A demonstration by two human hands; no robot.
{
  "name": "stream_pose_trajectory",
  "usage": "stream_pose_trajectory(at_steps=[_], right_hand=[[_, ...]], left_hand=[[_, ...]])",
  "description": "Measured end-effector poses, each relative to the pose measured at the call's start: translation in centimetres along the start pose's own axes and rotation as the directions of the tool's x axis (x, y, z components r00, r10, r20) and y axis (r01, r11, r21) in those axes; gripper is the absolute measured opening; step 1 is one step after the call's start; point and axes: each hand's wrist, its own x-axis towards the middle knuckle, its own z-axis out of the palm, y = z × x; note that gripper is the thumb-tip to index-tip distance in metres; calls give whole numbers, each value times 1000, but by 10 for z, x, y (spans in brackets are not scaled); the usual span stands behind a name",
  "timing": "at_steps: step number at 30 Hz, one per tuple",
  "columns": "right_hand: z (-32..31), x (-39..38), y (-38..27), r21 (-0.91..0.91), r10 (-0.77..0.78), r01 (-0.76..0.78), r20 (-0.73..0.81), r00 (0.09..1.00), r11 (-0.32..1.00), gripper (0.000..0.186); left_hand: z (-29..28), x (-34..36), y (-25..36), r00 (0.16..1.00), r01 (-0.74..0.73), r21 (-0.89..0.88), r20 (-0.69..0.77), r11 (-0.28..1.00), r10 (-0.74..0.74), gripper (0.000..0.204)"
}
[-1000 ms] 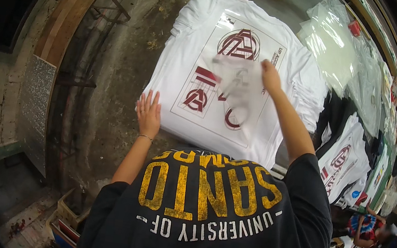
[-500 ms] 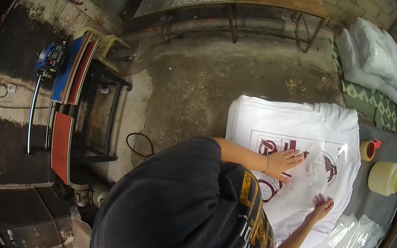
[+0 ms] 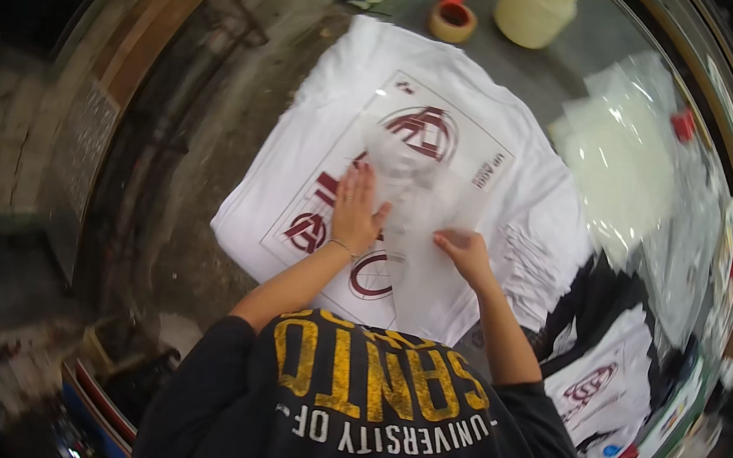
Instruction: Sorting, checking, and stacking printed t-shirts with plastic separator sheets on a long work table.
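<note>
From my end: nearest is the wearer's dark shirt [image 3: 414, 436], with a printed white garment [image 3: 605, 373] off to the right. Right hand [image 3: 464, 252] pinches the right edge of a translucent sheet [image 3: 429, 278], thumb against fingers, likely for control of that edge. Left hand [image 3: 357, 210] lies flat, thumb out, at the sheet's left side, probably to stop slipping; can't tell how much palm is on sheet vs cloth. Sheet lies over the maroon print on a white shirt [image 3: 483, 101]; bunched layers at right suggest a pile beneath. Farther right, clear plastic bags [image 3: 612, 168], maybe parked within reach. Far end: tape roll [image 3: 450, 33] and pale yellow tub [image 3: 532, 16], off the cloth.
</note>
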Motion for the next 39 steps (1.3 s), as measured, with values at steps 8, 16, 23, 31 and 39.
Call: stream_pose_trajectory(at_steps=[8, 16, 23, 31, 39], right_hand=[[-181, 110, 39, -33, 1, -6, -157, 988, 999, 19], [-462, 129, 55, -348, -41, -255, -658, 752, 902, 26], [-598, 2, -84, -246, -404, -826, -914, 24, 506, 39], [-389, -26, -67, -834, -852, -441, -465, 241, 331, 30], [-297, 38, 130, -598, -310, -340, -726, 615, 725, 38]], left_hand=[[-15, 5, -13, 997, -47, 200, 64, 979, 35, 67], [-16, 10, -7, 994, -63, 211, 97, 976, 43, 65], [-21, 7, -7, 991, -49, 261, 130, 964, 15, 64], [-17, 7, -7, 993, -79, 242, 108, 967, 55, 64], [-12, 11, -3, 991, -79, 279, 129, 957, 44, 63]])
